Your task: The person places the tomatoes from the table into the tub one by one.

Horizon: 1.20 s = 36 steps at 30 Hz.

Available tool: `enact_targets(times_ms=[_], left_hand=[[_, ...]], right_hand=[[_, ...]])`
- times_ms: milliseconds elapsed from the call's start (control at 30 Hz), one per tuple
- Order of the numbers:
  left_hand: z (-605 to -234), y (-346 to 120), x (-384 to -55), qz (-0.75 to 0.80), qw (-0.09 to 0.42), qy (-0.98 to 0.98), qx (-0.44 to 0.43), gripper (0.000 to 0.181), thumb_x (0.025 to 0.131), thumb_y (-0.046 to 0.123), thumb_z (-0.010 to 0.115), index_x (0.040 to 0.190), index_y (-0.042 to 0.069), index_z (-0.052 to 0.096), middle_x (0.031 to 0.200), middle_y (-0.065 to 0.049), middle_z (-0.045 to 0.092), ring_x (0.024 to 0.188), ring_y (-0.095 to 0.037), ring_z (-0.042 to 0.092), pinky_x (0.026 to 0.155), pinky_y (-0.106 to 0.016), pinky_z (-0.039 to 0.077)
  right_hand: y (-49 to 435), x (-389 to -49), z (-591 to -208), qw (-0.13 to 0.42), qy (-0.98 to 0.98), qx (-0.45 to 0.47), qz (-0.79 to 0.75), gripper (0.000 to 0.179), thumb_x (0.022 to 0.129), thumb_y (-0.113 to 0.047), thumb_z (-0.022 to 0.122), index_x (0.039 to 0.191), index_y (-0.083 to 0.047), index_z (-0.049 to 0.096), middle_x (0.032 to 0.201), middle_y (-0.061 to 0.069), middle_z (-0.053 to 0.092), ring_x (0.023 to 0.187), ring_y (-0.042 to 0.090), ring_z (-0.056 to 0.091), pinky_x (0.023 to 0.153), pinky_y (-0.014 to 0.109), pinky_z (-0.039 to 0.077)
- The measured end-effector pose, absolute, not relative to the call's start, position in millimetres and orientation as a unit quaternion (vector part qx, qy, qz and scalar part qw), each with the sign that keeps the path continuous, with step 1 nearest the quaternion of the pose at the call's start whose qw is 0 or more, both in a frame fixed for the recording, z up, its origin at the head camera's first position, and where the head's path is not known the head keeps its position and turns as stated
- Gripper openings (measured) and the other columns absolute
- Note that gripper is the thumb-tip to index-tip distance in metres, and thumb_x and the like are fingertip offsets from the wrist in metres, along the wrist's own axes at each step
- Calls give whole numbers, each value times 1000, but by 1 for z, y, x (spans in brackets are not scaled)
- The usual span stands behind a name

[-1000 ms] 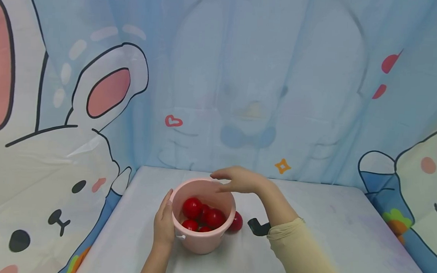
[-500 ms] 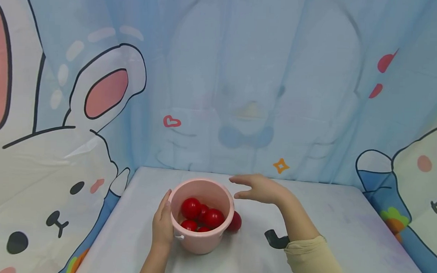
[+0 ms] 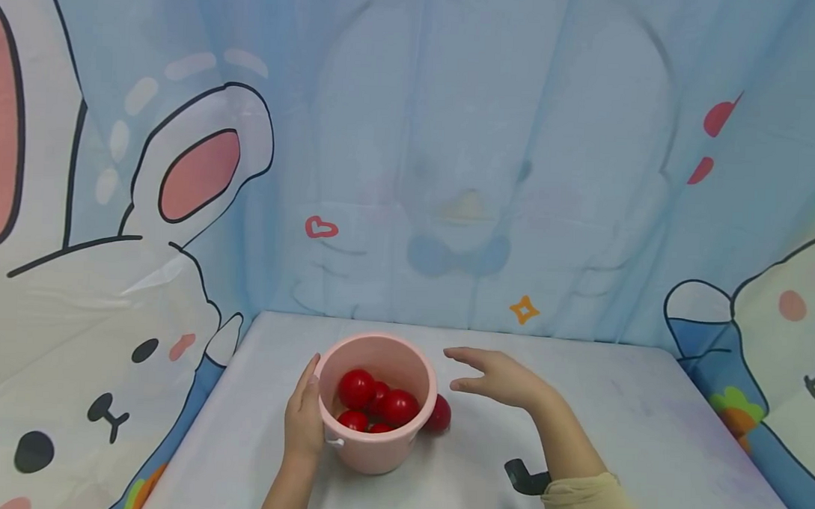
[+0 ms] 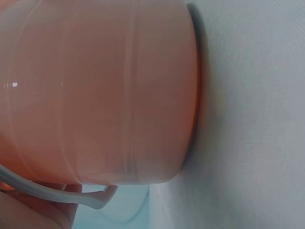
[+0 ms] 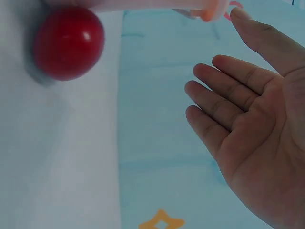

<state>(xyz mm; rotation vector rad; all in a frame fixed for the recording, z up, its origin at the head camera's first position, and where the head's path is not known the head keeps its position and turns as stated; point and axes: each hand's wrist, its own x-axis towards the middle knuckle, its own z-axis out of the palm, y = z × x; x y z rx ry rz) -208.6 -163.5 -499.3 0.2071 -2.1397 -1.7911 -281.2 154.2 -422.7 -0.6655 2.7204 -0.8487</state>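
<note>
A pink bucket (image 3: 374, 452) with a light handle (image 4: 52, 193) stands upright on the table. Several glossy, round red things (image 3: 357, 389) lie inside it; their exact kind is unclear. Against the bucket's left side rests my left hand (image 3: 303, 423), fingers extended up along the wall near the rim; in the left wrist view the bucket hides much of them. Another round, fruit-like red thing (image 5: 69, 43) sits on the table just right of the bucket. My right hand (image 3: 500, 377) hovers to the right of the rim, fingers extended and spread from the thumb, holding nothing.
The white-covered table (image 3: 644, 420) extends to the right. Behind it hangs a light blue curtain (image 3: 479, 137), with cartoon-printed cloth (image 3: 108, 334) at both sides. A black strap-like piece (image 3: 526, 477) sits at my right wrist.
My right hand has moved from above the bucket's rim to the right and downward. The left hand and the bucket stay in place.
</note>
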Motion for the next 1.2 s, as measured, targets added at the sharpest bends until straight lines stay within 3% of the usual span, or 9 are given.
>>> enact_targets(times_ms=[233,700,1200], left_hand=[[-500,-165,-210,-629,174,-754,70,48,106,48,27,152,36,37,157,9,40,147,-26,36,111,-51,39],[-500,-164,-209,-632,168,-753,74,48,105,51,27,151,41,36,156,12,40,148,-23,35,112,-48,38],[-502,-163,-210,-629,174,-754,78,47,104,54,28,149,43,37,154,17,41,147,-22,37,111,-46,40]], right_hand=[[154,-280,-445,116,914,-203,-333,61,87,-45,72,143,-31,52,146,1,54,139,30,47,106,57,45],[144,-282,-495,151,901,-172,-369,67,84,-46,74,144,-27,51,149,3,52,141,36,44,106,62,43],[136,-282,-521,162,896,-141,-389,76,75,-48,81,143,-28,53,147,3,53,141,36,43,104,63,44]])
